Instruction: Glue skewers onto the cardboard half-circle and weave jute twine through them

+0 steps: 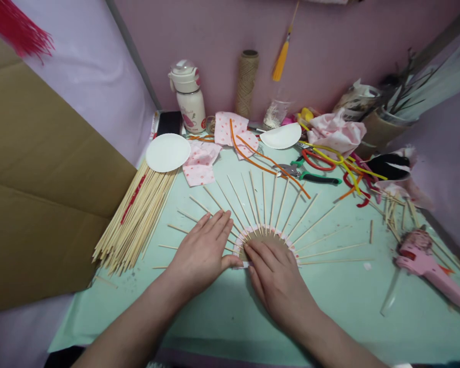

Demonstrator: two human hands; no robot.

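Observation:
A half-round piece of brown cardboard (261, 238) with a pink patterned edge lies on the table, and thin wooden sticks (263, 197) spread out from it like a fan. My left hand (203, 245) lies flat over the sticks on the left side, fingers stretched out and thumb at the cardboard's lower left. Flat on the cardboard rests my right hand (272, 271), its fingers extended and covering much of the middle. Whatever is under both palms is hidden.
At left lie a bundle of sticks (138, 220) and a large cardboard sheet (42, 179). A pink glue gun (425, 271) is at right. Behind are pliers (314, 177), orange pipe cleaners (260, 158), patterned cloth (201, 163), a white bottle (189, 99) and a twine spool (247, 84).

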